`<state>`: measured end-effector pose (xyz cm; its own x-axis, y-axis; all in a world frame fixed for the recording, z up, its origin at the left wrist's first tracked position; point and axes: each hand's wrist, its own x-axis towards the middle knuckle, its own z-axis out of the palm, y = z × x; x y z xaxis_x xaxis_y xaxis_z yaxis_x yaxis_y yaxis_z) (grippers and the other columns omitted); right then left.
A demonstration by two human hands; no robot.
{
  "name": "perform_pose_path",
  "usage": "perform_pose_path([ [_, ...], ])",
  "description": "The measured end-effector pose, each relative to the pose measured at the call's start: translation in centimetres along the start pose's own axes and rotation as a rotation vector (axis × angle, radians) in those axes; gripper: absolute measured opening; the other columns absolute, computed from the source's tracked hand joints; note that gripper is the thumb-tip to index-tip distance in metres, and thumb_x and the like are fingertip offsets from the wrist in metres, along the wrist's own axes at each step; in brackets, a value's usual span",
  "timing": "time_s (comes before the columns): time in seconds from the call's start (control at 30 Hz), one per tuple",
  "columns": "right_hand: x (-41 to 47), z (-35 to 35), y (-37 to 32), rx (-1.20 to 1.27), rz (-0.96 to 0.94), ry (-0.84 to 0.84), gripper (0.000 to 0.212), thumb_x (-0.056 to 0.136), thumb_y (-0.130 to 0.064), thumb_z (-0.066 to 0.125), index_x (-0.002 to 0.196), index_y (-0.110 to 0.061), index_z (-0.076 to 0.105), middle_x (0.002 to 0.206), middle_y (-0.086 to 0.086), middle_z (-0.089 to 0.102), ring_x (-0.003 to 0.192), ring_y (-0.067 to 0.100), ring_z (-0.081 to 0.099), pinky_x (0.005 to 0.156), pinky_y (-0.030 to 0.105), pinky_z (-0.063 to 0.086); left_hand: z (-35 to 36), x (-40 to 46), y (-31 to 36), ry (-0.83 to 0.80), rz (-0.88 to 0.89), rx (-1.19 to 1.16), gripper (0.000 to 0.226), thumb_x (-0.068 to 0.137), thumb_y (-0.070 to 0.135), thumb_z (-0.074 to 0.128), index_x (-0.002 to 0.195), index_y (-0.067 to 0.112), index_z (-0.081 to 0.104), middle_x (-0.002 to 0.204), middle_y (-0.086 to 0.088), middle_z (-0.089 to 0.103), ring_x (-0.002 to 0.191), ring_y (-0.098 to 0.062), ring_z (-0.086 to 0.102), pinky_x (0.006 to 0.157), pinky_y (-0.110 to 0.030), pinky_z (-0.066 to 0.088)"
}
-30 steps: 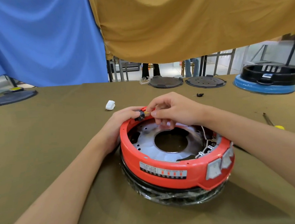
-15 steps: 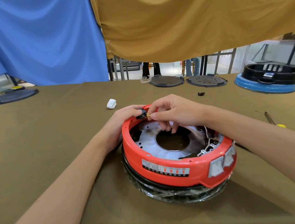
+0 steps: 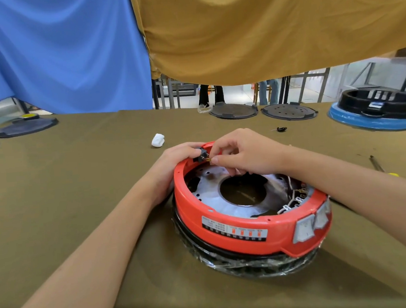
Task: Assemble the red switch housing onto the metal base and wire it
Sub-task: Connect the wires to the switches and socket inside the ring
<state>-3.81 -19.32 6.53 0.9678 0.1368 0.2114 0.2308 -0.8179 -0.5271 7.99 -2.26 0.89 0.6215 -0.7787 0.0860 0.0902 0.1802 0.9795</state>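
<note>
The ring-shaped housing (image 3: 239, 220) is bright red, with a white-and-black label bearing small red bars and two grey-white rocker switches (image 3: 311, 223). Inside it the metal base (image 3: 210, 197) is silvery grey. The table (image 3: 65, 190) wears plain olive-brown cloth. At its far right corner sits a black unit on a blue rim (image 3: 375, 111).
</note>
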Motion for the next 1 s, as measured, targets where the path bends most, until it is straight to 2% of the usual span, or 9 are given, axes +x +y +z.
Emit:
perform_pose_path([
  [0.17,-0.09,0.05,-0.02,-0.016,-0.005,0.003,0.012,0.097,-0.019,0.059,0.092,-0.016,0.070,0.059,-0.001,0.068,0.048,0.007,0.059,0.046,0.013,0.044,0.01,0.05,0.10,0.008,-0.007,0.011,0.047,0.080,0.019,0.060,0.125,0.005,0.065,0.120,-0.025,0.067,0.112,-0.036,0.066,0.099,-0.046,0.049],
  [0.47,-0.14,0.06,-0.15,-0.037,-0.010,0.002,0.011,0.098,-0.020,0.059,0.096,-0.016,0.069,0.060,-0.001,0.069,0.048,0.008,0.059,0.047,0.017,0.049,-0.03,-0.05,0.02,0.018,-0.003,0.017,0.047,0.075,0.024,0.066,0.119,0.010,0.070,0.119,-0.023,0.069,0.112,-0.035,0.067,0.096,-0.045,0.049],
  [0.6,-0.14,0.05,-0.20,-0.036,-0.016,0.007,0.011,0.098,-0.018,0.058,0.097,-0.015,0.069,0.061,0.001,0.069,0.048,0.008,0.059,0.047,0.014,0.046,0.05,-0.09,0.11,0.013,-0.002,0.007,0.044,0.073,0.024,0.068,0.115,0.012,0.073,0.117,-0.023,0.070,0.110,-0.034,0.067,0.093,-0.043,0.053],
  [0.7,-0.10,0.09,-0.25,-0.065,-0.030,-0.003,0.011,0.098,-0.019,0.059,0.096,-0.015,0.069,0.061,-0.001,0.069,0.048,0.006,0.059,0.049,0.013,0.046,0.09,-0.07,0.14,0.025,-0.002,-0.006,0.036,0.077,0.020,0.063,0.111,0.012,0.074,0.114,-0.022,0.071,0.106,-0.032,0.069,0.084,-0.036,0.056],
  [0.9,0.07,0.13,-0.20,-0.121,-0.058,0.006,0.013,0.097,-0.023,0.059,0.088,-0.023,0.068,0.060,-0.005,0.070,0.050,0.002,0.059,0.055,0.011,0.045,0.14,-0.31,0.13,0.010,-0.004,0.003,0.043,0.076,0.023,0.066,0.117,0.011,0.071,0.119,-0.022,0.069,0.110,-0.033,0.067,0.092,-0.041,0.053],
  [1.0,0.18,0.17,-0.12,-0.166,-0.078,0.032,0.013,0.097,-0.026,0.060,0.090,-0.023,0.070,0.062,-0.007,0.070,0.054,0.002,0.060,0.057,0.012,0.042,0.30,-0.21,0.13,0.035,0.002,-0.026,0.034,0.080,0.019,0.061,0.110,0.012,0.074,0.114,-0.021,0.071,0.106,-0.032,0.069,0.086,-0.037,0.055],
])
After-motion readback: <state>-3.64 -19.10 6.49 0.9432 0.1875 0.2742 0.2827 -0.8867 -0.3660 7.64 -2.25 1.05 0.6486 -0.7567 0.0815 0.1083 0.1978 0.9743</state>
